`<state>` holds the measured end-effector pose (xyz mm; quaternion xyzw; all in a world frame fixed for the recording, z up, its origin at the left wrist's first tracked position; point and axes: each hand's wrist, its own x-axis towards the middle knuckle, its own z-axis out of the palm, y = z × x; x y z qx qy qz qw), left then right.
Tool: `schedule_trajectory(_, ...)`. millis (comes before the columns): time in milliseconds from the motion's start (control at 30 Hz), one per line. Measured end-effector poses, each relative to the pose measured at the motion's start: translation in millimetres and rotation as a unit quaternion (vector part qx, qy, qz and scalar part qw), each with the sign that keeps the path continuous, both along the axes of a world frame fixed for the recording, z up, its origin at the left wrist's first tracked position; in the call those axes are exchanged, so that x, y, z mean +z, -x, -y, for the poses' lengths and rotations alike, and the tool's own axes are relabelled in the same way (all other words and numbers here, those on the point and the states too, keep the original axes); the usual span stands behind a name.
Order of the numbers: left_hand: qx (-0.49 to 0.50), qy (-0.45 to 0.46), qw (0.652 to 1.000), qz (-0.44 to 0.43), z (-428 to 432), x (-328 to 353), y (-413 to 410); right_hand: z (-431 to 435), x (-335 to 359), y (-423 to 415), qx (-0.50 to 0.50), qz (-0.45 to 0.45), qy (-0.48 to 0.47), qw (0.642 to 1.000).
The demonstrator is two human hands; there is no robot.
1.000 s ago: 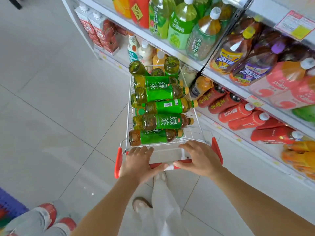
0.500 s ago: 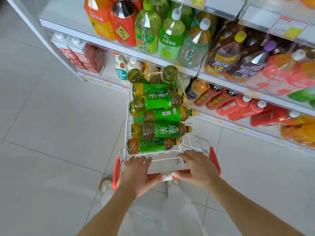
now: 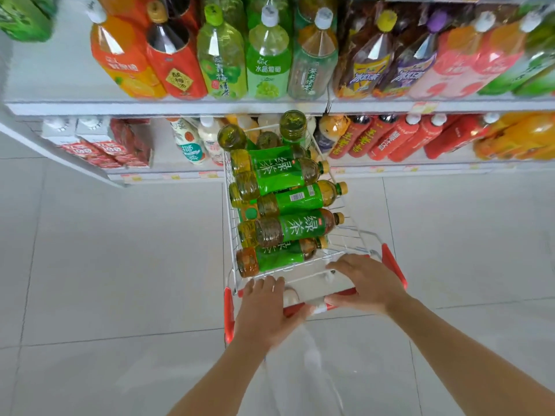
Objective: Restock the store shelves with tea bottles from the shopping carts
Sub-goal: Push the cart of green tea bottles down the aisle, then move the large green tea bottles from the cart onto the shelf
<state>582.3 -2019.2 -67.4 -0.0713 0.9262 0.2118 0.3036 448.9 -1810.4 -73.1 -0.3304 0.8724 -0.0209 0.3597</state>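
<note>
The left hand (image 3: 264, 310) and right hand (image 3: 368, 285) are both clamped round the red handle (image 3: 344, 295) of the shopping cart (image 3: 365, 234), thumbs tucked under. The green tea bottles (image 3: 285, 202) lie piled on their sides in its basket, a few upright at the far end, close to the shelves (image 3: 180, 108)

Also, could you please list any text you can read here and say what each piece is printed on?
"绿茶": green tea bottle in the shopping cart.
"水晶葡萄": green-labelled large bottle.
"酸梅汤": red large bottle.
"冰红茶": yellow-labelled large bottle.
Price tags and the small red bottles: lettering too blurred to read.
</note>
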Motion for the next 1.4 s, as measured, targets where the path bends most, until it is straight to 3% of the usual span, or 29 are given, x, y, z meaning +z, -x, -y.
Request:
schedule_trajectory(100,0.028,-0.025,0.998,-0.052,16.7,2.7,14.8,2.5,2.0,6.1,-0.057,0.053,0.028,0.997)
schedule_trajectory(167,0.065,-0.013,0.986,-0.154,37.2,5.8,44.9,9.6,5.0,16.0,-0.149,0.071,0.094,0.982)
schedule_trajectory(233,0.087,0.004,0.966,-0.242,60.7,9.8,86.2,26.0,6.5,32.4,-0.256,0.045,0.180,0.949)
schedule_trajectory(300,0.071,0.014,0.962,-0.262,79.2,12.1,128.1,51.0,7.1,54.7,-0.356,0.011,0.236,0.904)
schedule_trajectory(400,0.034,0.029,0.977,-0.209,93.9,6.7,175.9,83.9,3.1,91.2,-0.433,-0.021,0.218,0.874)
schedule_trajectory(600,-0.066,0.075,0.991,-0.094,94.6,-19.1,218.0,103.2,-20.4,123.3,-0.427,0.025,0.049,0.903)
schedule_trajectory(700,-0.106,0.101,0.985,-0.089,95.3,-29.8,230.3,104.5,-24.9,126.9,-0.442,0.033,0.049,0.895)
schedule_trajectory(867,-0.148,0.064,0.981,-0.104,106.4,-31.0,247.2,106.6,-27.2,124.3,-0.474,0.051,0.052,0.878)
schedule_trajectory(967,-0.182,0.043,0.976,-0.114,117.3,-24.5,248.1,113.9,-21.7,116.7,-0.513,0.060,0.087,0.852)
schedule_trajectory(1133,-0.136,-0.050,0.985,-0.095,146.5,-24.6,246.8,140.3,-9.5,91.2,-0.567,0.011,0.175,0.805)
schedule_trajectory(1267,-0.076,-0.149,0.983,-0.071,159.6,-28.2,247.8,164.2,-3.5,66.9,-0.683,0.013,0.252,0.685)
schedule_trajectory(1300,-0.068,-0.162,0.982,-0.066,161.8,-29.7,248.1,170.4,-5.8,62.5,-0.699,0.016,0.239,0.673)
schedule_trajectory(1400,-0.062,-0.176,0.981,-0.049,170.0,-34.3,247.3,188.7,-8.5,58.4,-0.702,0.037,0.199,0.682)
